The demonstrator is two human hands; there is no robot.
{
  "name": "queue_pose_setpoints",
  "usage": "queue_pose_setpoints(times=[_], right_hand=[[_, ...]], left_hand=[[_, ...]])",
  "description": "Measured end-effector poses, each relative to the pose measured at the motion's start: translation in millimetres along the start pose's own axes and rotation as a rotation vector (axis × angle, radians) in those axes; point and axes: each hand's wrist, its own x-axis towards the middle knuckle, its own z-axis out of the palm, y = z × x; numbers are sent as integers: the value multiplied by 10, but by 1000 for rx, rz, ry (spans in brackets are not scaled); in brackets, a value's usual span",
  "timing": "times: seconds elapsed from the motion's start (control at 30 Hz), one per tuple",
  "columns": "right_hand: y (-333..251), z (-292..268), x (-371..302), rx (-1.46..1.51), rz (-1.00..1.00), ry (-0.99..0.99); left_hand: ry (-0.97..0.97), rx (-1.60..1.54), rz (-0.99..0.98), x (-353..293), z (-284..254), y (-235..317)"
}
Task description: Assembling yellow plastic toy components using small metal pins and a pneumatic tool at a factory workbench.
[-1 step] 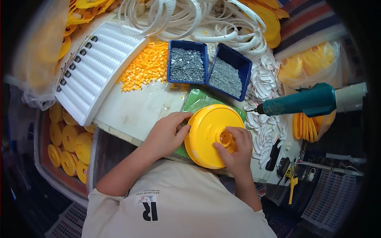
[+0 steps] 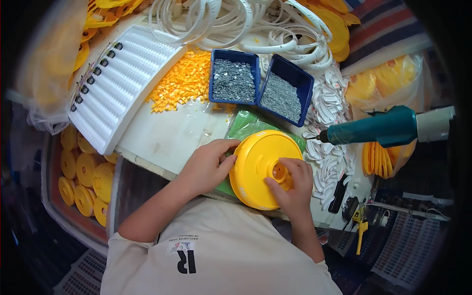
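A round yellow plastic housing (image 2: 255, 182) with a raised hub and a central hole is tilted between my hands at the table's near edge. My left hand (image 2: 209, 164) is closed on its left rim, thumb and fingers pinching the edge. At the hub, my right hand (image 2: 294, 189) has its thumb and fingertips around the collar. Beneath the housing lies a green mat (image 2: 246, 125), partly hidden by it. To the right, a teal electric screwdriver (image 2: 371, 129) points its bit towards the housing.
Two blue bins (image 2: 233, 76) hold small metal parts. Left of them are loose yellow pieces (image 2: 179, 81) and a white ridged tray (image 2: 125, 83). White curved pieces (image 2: 327, 167) lie on the right, and white rings (image 2: 206, 22) at the back. A crate (image 2: 115, 196) of yellow discs stands lower left.
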Motion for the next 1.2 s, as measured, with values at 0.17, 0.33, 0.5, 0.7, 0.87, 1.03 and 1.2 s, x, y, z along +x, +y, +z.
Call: queue_pose_setpoints(times=[0.17, 0.33, 0.5, 0.7, 0.87, 1.03, 1.2], right_hand=[[-16, 1, 31, -71, -44, -84], [-76, -29, 62, -202, -107, -126], [-55, -27, 49, -226, -150, -115], [108, 111, -49, -178, -166, -50], [312, 100, -201, -133, -224, 56], [455, 14, -232, 278, 7, 213], [462, -103, -228, 846, 281, 226]], left_hand=[[-36, -34, 38, 27, -56, -102], [-37, -71, 41, 36, -48, -111], [-45, -54, 42, 47, -36, -113], [-106, -76, -52, 51, -69, 34], [-15, 2, 7, 11, 288, 239], [17, -148, 210, -128, 444, 132], [-61, -200, 360, -171, 399, 28]])
